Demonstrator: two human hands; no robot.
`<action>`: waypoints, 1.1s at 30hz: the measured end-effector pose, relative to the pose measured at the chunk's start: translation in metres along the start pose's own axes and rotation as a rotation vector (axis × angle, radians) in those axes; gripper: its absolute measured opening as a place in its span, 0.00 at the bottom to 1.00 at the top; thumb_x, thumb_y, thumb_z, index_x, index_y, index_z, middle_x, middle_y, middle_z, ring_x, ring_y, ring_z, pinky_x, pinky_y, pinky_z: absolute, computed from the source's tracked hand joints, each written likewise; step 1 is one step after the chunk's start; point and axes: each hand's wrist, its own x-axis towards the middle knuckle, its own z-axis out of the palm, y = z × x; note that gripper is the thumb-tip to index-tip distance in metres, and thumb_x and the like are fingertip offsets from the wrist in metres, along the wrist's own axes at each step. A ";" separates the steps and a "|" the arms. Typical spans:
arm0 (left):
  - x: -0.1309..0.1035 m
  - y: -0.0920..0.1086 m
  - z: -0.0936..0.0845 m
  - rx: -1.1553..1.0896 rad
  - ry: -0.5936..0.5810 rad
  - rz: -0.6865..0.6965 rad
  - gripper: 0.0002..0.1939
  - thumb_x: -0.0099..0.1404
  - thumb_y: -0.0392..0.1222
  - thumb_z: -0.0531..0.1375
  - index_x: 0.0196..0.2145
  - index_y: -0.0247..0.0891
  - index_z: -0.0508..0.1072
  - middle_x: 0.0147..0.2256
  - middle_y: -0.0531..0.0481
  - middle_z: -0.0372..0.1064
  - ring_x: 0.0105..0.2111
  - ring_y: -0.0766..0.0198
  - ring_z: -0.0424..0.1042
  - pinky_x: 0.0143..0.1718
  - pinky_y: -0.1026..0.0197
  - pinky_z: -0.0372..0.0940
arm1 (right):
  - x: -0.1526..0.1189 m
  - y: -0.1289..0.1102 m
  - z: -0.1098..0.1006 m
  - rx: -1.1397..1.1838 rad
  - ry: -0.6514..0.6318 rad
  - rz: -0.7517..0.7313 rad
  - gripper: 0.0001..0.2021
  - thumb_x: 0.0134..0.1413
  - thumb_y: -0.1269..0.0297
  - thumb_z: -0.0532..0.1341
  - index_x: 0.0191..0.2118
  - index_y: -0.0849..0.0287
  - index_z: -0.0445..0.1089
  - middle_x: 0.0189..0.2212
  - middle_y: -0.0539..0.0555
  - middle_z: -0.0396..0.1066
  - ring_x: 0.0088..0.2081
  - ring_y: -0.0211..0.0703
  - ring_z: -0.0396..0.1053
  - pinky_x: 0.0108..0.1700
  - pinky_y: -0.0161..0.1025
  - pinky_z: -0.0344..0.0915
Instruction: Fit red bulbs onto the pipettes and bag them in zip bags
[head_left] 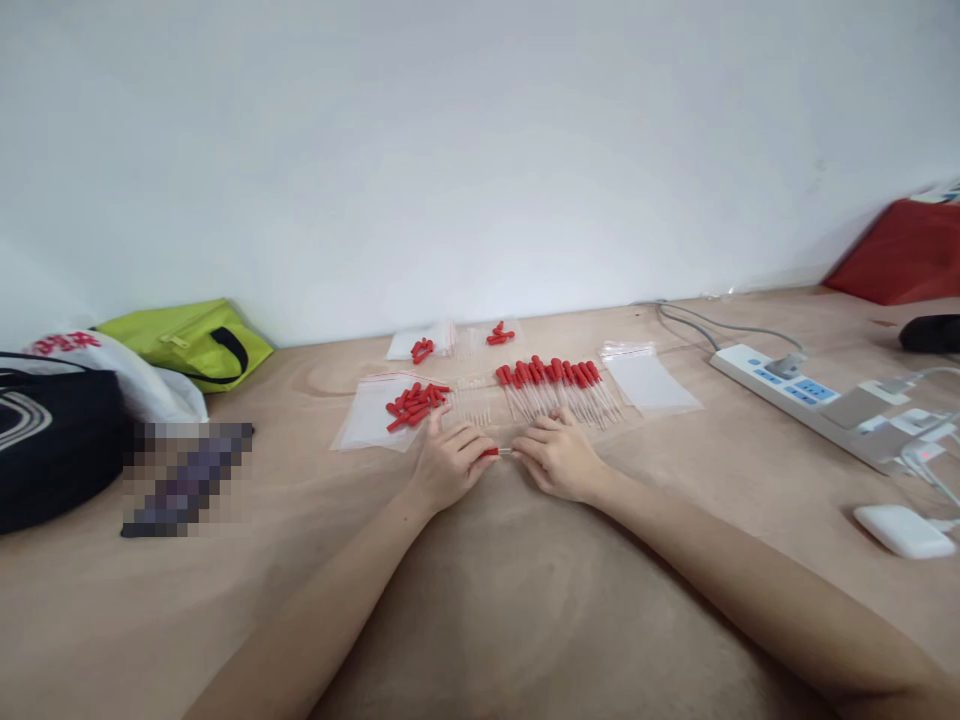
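My left hand (452, 462) pinches a red rubber dropper bulb (490, 452). From the bulb's right end a thin clear tube (505, 451) runs to my right hand (556, 458), whose fingers are closed on it. Whether the tube sits inside the bulb or only meets it is too small to tell. Just beyond my right hand lies a row of several droppers (551, 375), red bulbs pointing away. A heap of loose red bulbs (415, 404) rests on a clear bag beyond my left hand, with several bare clear tubes (471, 402) beside it.
Farther back are two small groups of red bulbs (422, 350). White zip bags (651, 378) lie right of the droppers. A power strip (795, 385) with plugs and a white charger case (904, 530) occupy the right. At left stand a black bag (60, 440) and a lime bag (187, 340).
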 end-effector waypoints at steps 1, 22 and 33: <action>0.001 -0.002 -0.001 0.007 0.008 -0.010 0.06 0.62 0.41 0.54 0.31 0.42 0.70 0.29 0.56 0.72 0.32 0.66 0.69 0.54 0.49 0.45 | 0.001 0.000 -0.002 -0.029 -0.008 0.009 0.10 0.54 0.67 0.51 0.32 0.59 0.70 0.26 0.53 0.69 0.32 0.40 0.59 0.36 0.40 0.43; -0.014 -0.073 -0.015 0.034 -0.055 -0.848 0.05 0.54 0.40 0.60 0.28 0.38 0.67 0.31 0.49 0.63 0.33 0.60 0.68 0.37 0.59 0.62 | 0.037 0.068 0.006 -0.131 -0.001 0.979 0.14 0.51 0.60 0.52 0.39 0.60 0.69 0.32 0.58 0.72 0.39 0.49 0.66 0.41 0.43 0.51; -0.013 -0.071 -0.012 0.203 -0.071 -0.826 0.05 0.55 0.42 0.59 0.30 0.39 0.69 0.30 0.49 0.62 0.35 0.57 0.66 0.38 0.58 0.61 | 0.060 0.013 0.014 -0.107 -0.130 0.671 0.14 0.53 0.62 0.49 0.31 0.59 0.71 0.31 0.58 0.73 0.37 0.47 0.66 0.39 0.43 0.46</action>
